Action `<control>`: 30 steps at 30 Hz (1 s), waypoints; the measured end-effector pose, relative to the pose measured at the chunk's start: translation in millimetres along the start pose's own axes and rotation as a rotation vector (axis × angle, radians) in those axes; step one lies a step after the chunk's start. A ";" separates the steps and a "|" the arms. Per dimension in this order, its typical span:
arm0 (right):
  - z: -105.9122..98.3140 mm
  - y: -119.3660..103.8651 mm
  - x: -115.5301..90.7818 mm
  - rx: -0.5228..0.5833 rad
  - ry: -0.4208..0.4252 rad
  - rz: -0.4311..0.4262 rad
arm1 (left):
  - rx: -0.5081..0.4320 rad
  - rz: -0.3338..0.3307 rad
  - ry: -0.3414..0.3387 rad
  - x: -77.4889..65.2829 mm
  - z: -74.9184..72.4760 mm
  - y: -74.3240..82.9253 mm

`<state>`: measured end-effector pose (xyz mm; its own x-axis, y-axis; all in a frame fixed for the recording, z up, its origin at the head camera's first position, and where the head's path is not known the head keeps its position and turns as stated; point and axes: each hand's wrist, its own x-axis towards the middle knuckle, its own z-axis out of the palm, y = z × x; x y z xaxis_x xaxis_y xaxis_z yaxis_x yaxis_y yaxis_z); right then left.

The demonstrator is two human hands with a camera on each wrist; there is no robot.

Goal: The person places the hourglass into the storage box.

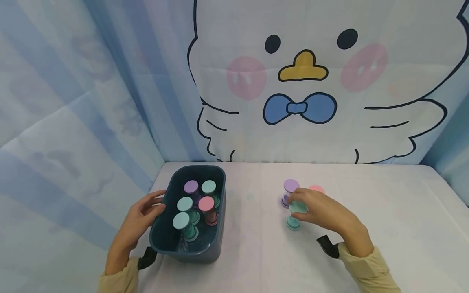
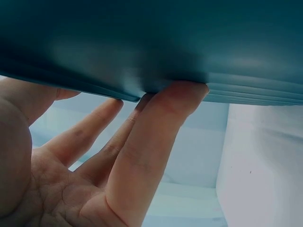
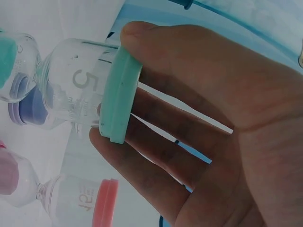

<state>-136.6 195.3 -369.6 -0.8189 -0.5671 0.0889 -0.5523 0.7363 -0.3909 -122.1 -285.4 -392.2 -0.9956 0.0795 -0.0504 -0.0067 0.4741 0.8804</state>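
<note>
A dark teal plastic bin [image 1: 216, 248] stands on the left of the table, with several small sand timers inside. My left hand [image 1: 137, 217] is at its left side, the fingertips [image 2: 187, 97] pressing against the outer wall. On the right, the thumb and fingers of my right hand [image 1: 326, 207] pinch the green cap of a clear sand timer [image 3: 78, 80] marked 5. That green timer is upright in the head view. A purple sand timer [image 1: 291, 186] stands just behind it. A pink sand timer [image 3: 105, 203] marked 15 is partly hidden behind the right hand.
In the bin are a purple timer [image 1: 191, 186], a pink timer [image 1: 207, 204] and several green timers [image 1: 181, 220]. A white cloth covers the table [image 1: 256, 252]. A curtain [image 1: 293, 134] with a cartoon print hangs behind it, and another drape [image 1: 66, 162] lines the left.
</note>
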 end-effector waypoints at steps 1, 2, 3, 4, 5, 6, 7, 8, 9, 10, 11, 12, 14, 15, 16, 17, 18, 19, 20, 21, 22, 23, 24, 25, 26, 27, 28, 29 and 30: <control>0.3 0.4 -0.1 -0.004 0.001 -0.006 | 0.004 0.004 -0.001 0.1 0.1 -0.1; 0.7 0.7 -0.1 -0.006 0.002 -0.014 | 0.005 0.004 -0.002 0.2 0.1 -0.3; 0.8 1.0 -0.2 -0.010 0.004 -0.021 | 0.005 0.004 -0.002 0.3 0.1 -0.4; 0.9 1.1 -0.2 -0.014 0.007 -0.031 | 0.006 0.003 -0.001 0.2 0.1 -0.5; 0.9 1.2 -0.1 -0.017 0.010 -0.040 | 0.007 0.001 0.000 0.1 0.0 -0.5; 0.8 1.3 0.2 -0.021 0.014 -0.051 | 0.008 -0.001 0.002 -0.1 -0.1 -0.4; 0.7 1.3 0.3 -0.027 0.019 -0.061 | 0.010 -0.003 0.002 -0.2 -0.2 -0.3; 0.4 1.1 0.3 -0.029 0.024 -0.067 | 0.008 -0.006 0.003 -0.2 -0.2 -0.1; 0.0 0.8 0.2 -0.032 0.027 -0.069 | 0.008 -0.008 0.003 -0.3 -0.2 0.2; -0.6 0.4 0.4 -0.034 0.029 -0.071 | 0.007 -0.008 0.003 -0.4 -0.1 0.5; -1.2 -0.1 0.4 -0.034 0.030 -0.069 | 0.007 -0.008 0.002 -0.4 0.0 0.8; -1.7 -0.7 0.7 -0.033 0.030 -0.067 | 0.006 -0.008 0.002 -0.4 0.1 1.0; -2.9 -1.9 1.0 -0.028 0.029 -0.059 | 0.003 -0.006 0.000 -0.4 0.5 1.5; -3.4 -2.4 0.9 -0.028 0.028 -0.056 | 0.002 -0.006 -0.001 -0.3 0.7 1.8; -3.6 -3.1 1.6 -0.027 0.027 -0.058 | 0.002 -0.007 0.001 -0.7 0.7 1.5; -3.9 -3.7 2.0 -0.025 0.027 -0.058 | 0.005 -0.006 0.002 -1.0 0.7 1.3; -4.2 -4.2 2.7 -0.024 0.028 -0.061 | 0.007 -0.005 0.003 -1.3 0.8 1.1; -4.6 -4.6 3.2 -0.025 0.029 -0.064 | 0.009 -0.005 0.004 -1.5 0.8 1.0; -4.9 -5.0 3.5 -0.025 0.030 -0.064 | 0.013 -0.002 0.006 -1.7 0.8 0.9; -5.3 -5.4 4.0 -0.026 0.030 -0.066 | 0.016 -0.002 0.007 -1.7 0.8 1.0; -5.7 -5.7 4.4 -0.025 0.031 -0.066 | 0.019 0.001 0.007 -1.6 0.8 0.9; -5.8 -6.0 4.9 -0.026 0.032 -0.064 | 0.023 0.005 0.008 -1.5 0.8 1.1; -5.9 -6.4 5.4 -0.030 0.034 -0.061 | 0.023 0.008 0.008 -1.3 0.9 1.3; -5.8 -6.7 5.8 -0.033 0.035 -0.058 | 0.023 0.010 0.007 -1.0 1.0 1.7; -5.8 -7.2 6.1 -0.036 0.036 -0.055 | 0.024 0.011 0.007 -0.8 1.1 2.1; -5.8 -7.6 6.7 -0.041 0.040 -0.054 | 0.020 0.014 0.005 -0.7 0.9 2.7; -5.7 -8.2 7.1 -0.045 0.044 -0.051 | 0.016 0.018 0.004 -0.9 0.9 3.3; -5.7 -8.7 7.7 -0.051 0.050 -0.053 | 0.015 0.018 0.003 -1.0 0.9 3.2; -6.2 -9.7 8.5 -0.054 0.052 -0.053 | 0.010 0.018 0.002 -1.3 0.7 3.6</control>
<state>-139.2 185.6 -359.4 -0.7945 -0.5867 0.1566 -0.6016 0.7253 -0.3347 -120.8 -283.2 -389.3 -0.9957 0.0865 -0.0338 0.0121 0.4816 0.8763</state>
